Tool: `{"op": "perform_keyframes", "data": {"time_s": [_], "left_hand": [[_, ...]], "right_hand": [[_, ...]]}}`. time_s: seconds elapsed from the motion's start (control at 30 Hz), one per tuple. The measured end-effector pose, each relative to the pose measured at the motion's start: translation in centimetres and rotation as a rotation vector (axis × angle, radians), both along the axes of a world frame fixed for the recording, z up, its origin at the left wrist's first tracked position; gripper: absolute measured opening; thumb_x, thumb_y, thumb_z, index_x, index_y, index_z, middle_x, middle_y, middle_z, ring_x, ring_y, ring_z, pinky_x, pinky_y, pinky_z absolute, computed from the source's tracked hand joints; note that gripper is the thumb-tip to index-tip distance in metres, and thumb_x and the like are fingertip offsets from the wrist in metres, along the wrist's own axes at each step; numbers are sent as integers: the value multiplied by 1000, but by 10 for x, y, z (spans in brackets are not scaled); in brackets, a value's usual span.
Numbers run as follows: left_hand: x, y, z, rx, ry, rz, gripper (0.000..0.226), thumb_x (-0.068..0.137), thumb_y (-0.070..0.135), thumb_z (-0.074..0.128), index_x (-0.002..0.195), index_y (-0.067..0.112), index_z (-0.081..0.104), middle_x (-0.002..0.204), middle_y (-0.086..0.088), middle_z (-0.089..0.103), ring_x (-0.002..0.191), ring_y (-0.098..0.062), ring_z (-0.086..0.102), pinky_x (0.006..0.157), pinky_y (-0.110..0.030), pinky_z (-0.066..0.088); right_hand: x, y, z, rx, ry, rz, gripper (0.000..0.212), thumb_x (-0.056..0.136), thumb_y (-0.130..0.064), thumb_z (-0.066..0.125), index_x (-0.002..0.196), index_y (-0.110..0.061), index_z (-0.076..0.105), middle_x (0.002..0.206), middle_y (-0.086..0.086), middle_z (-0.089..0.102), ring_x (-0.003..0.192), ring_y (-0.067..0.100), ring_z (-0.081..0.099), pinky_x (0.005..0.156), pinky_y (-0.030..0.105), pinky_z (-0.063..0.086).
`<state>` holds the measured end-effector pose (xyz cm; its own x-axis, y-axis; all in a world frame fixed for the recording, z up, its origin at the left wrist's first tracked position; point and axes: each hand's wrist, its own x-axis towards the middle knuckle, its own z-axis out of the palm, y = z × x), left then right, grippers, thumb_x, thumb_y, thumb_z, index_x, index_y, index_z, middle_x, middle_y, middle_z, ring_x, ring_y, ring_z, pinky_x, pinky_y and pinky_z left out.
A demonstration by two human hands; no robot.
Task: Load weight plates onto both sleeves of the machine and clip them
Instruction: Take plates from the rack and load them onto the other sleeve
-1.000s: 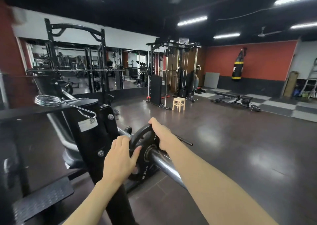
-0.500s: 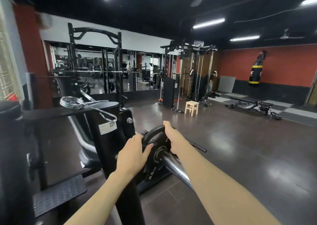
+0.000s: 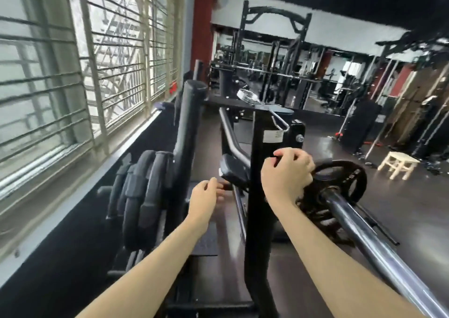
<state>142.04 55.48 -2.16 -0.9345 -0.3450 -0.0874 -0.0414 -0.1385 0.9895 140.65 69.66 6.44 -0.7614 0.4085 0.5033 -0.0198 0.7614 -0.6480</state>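
A small black weight plate [image 3: 349,179] sits on the machine's chrome sleeve [image 3: 369,232], which runs toward the lower right. My right hand [image 3: 286,174] hovers in front of the plate's left rim and the black upright [image 3: 257,196], fingers curled, nothing visible in them. My left hand [image 3: 206,198] is lower and further left, fingers loosely apart and empty, blurred. A chrome spring clip [image 3: 249,96] lies on top of the machine's frame. Several larger black plates [image 3: 145,196] stand stored on a rack at the left.
A barred window [image 3: 73,75] and a black wall ledge run along the left. The machine's seat [image 3: 233,169] is just beyond my hands. A power rack [image 3: 274,50] and mirrors stand at the back, a wooden stool [image 3: 398,164] at the right.
My head has turned left, bringing the window and stored plates into view. Both hands have come off the small plate, which stays on the sleeve; the left hand has swung left.
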Motion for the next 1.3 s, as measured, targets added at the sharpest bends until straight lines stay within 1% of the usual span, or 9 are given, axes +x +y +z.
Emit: {"op": "perform_keyframes", "data": {"time_s": [0.37,0.47,0.53,0.63,0.83,1.0,1.17,1.23,1.3], "left_hand": [[20,-278,-84,387,-186,718,40,102,42,44,98,9,65,77,-6,63,59,-20,52,62,-37,47],[2,-323,-96,645,-323,577,67,98,57,44,140,5,52,96,-4,65,58,-19,44,54,-28,35],[-5,-339,-97,681,-391,467,78,94,67,44,144,7,47,123,-9,60,94,-29,58,76,-34,43],[-8,-343,-100,702,-531,225,95,85,82,39,148,11,40,153,-14,40,140,-36,39,109,-48,33],[-33,-340,-129,829,-632,-16,92,73,86,54,105,0,57,107,-23,60,96,-41,62,76,-56,52],[-39,-352,-142,853,-678,-97,94,62,86,66,102,3,51,113,-22,57,101,-39,65,79,-54,55],[-33,-363,-131,651,-623,-120,67,80,69,63,85,3,61,60,-17,71,45,-27,69,45,-32,57],[-34,-373,-135,584,-546,-141,68,74,70,68,95,5,68,81,-22,76,59,-22,75,55,-32,63],[-32,-392,-148,564,-472,-73,84,57,78,79,104,9,71,109,-18,72,95,-25,72,94,-45,55]], "right_hand": [[-2,-258,-30,148,-245,786,21,100,-24,51,107,-13,67,109,9,70,108,31,61,82,34,44],[-25,-327,-31,315,-553,833,27,102,-32,46,113,-14,62,120,10,67,118,33,57,89,34,43],[-42,-363,-41,377,-634,806,35,100,-35,44,119,-11,62,123,10,67,121,32,57,106,37,42],[-61,-390,-61,452,-735,693,46,100,-36,43,132,-5,53,135,20,62,135,36,48,118,42,31],[-85,-407,-99,513,-863,558,75,98,-46,46,158,-5,24,169,13,16,157,36,-3,124,48,12],[-91,-420,-106,487,-812,486,66,91,-43,50,147,-9,45,160,11,38,157,32,4,126,53,8],[-80,-446,-97,433,-777,404,56,93,-36,54,142,-10,50,156,19,42,154,35,19,126,53,2],[-73,-459,-96,405,-760,414,45,94,-29,54,137,-13,54,150,17,48,146,35,34,125,53,8],[-66,-471,-94,326,-759,479,39,97,-20,51,135,-13,56,147,16,47,140,36,41,124,51,15]]}}
